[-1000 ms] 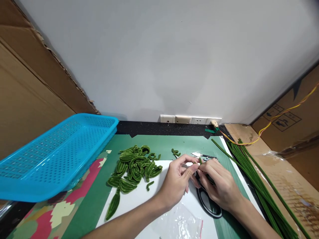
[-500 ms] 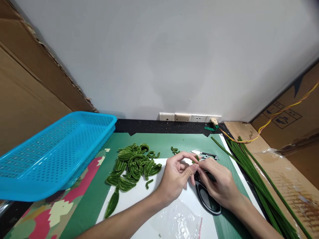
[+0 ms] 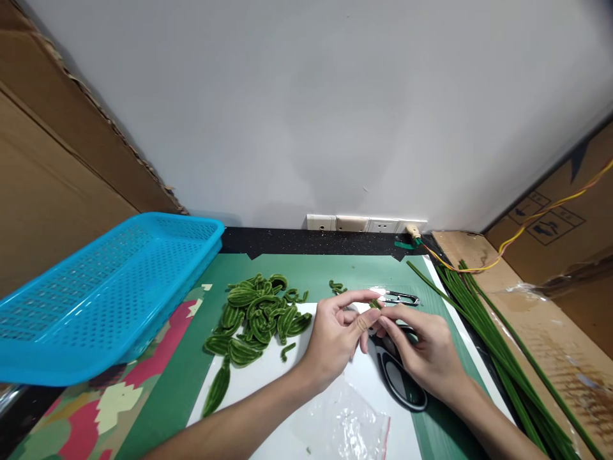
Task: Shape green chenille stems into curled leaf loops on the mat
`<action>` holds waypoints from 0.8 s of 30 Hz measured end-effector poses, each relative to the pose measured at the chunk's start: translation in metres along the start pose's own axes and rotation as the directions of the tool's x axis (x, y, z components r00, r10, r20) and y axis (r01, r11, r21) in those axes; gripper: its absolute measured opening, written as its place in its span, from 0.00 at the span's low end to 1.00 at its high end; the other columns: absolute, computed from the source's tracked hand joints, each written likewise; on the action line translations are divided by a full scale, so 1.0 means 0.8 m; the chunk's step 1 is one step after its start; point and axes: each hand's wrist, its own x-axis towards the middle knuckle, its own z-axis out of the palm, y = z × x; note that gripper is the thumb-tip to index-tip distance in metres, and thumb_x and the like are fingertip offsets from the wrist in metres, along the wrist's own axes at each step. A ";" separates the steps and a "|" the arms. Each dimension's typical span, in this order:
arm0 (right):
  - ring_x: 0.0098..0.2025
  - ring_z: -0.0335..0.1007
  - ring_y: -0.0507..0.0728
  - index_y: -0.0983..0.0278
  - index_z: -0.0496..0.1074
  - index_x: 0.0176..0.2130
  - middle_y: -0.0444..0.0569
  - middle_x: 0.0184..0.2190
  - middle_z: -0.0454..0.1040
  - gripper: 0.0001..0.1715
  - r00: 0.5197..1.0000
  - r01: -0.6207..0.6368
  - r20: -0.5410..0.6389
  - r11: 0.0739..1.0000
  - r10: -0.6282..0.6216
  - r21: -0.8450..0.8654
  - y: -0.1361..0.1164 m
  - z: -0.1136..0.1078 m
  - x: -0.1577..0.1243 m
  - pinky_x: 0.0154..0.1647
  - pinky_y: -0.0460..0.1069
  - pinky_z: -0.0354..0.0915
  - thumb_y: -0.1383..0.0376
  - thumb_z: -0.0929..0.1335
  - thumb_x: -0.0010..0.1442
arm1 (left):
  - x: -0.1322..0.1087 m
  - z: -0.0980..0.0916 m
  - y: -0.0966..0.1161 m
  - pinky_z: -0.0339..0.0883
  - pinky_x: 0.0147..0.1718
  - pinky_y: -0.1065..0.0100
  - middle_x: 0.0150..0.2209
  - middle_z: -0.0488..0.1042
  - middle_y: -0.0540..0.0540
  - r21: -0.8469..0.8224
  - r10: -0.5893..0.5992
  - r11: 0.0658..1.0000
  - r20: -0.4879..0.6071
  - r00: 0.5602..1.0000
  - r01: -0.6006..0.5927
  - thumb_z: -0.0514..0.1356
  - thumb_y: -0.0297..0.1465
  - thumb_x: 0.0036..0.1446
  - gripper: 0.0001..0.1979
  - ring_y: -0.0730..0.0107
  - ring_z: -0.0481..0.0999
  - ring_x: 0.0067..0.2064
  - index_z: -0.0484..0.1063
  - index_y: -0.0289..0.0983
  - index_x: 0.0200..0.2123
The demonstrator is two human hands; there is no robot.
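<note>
Near the middle of the work surface, my left hand [image 3: 335, 335] pinches a small green fuzzy piece [image 3: 375, 304] between thumb and fingers. Close against it on the right, my right hand [image 3: 424, 348] has its thumb and index fingertip together at the same piece; the fingers hide most of it. Below and between the hands lie black-handled scissors [image 3: 400, 380], their blades hidden. Small thread snips [image 3: 401, 298] rest just behind the hands. A heap of green fuzzy leaf shapes [image 3: 258, 316] lies left of my left hand, with a short curled piece [image 3: 288, 351] beside it.
A blue perforated basket [image 3: 158, 255] stands at the left. Long green fuzzy stems [image 3: 498, 345] lie at the right. A clear plastic bag [image 3: 352, 425] rests on white paper [image 3: 292, 415] in front. Yellow wires [image 3: 514, 236] run to wall sockets [image 3: 352, 223].
My right hand's fingers have shifted slightly at the small piece, and more of the scissors' handles shows. My left hand keeps its pinch with little movement.
</note>
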 end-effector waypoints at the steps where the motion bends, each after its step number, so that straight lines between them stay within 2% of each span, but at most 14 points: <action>1: 0.33 0.79 0.53 0.61 0.76 0.45 0.46 0.34 0.82 0.10 1.000 0.005 0.000 1.000 -0.005 0.000 0.000 0.000 0.000 0.36 0.45 0.73 0.72 0.67 0.68 | 0.000 0.000 0.001 0.54 0.13 0.78 0.17 0.71 0.51 -0.004 -0.001 1.000 -0.001 1.000 0.001 0.69 0.40 0.58 0.20 0.81 0.62 0.14 0.79 0.32 0.47; 9: 0.30 0.78 0.53 0.62 0.77 0.44 0.46 0.32 0.81 0.09 0.999 0.030 0.013 0.999 -0.029 -0.033 0.001 0.000 -0.001 0.33 0.46 0.73 0.72 0.67 0.68 | 0.000 0.001 -0.005 0.52 0.13 0.77 0.16 0.68 0.53 0.004 -0.007 1.000 -0.009 1.000 0.007 0.69 0.42 0.57 0.22 0.79 0.62 0.15 0.81 0.33 0.49; 17: 0.37 0.80 0.55 0.61 0.76 0.48 0.49 0.38 0.82 0.11 0.999 0.019 0.040 0.999 -0.017 -0.042 -0.002 0.000 -0.001 0.39 0.48 0.74 0.71 0.67 0.68 | -0.001 0.001 -0.007 0.50 0.14 0.77 0.14 0.67 0.53 0.019 0.032 0.999 -0.071 0.997 -0.030 0.69 0.42 0.58 0.20 0.80 0.61 0.14 0.81 0.32 0.47; 24: 0.35 0.78 0.56 0.62 0.78 0.49 0.52 0.36 0.81 0.15 0.990 0.134 -0.046 0.991 -0.135 -0.011 -0.009 -0.004 0.003 0.35 0.49 0.75 0.74 0.67 0.67 | -0.004 -0.002 -0.010 0.52 0.11 0.76 0.15 0.71 0.49 -0.006 0.028 1.000 -0.028 0.999 -0.029 0.65 0.45 0.61 0.23 0.75 0.66 0.14 0.79 0.30 0.49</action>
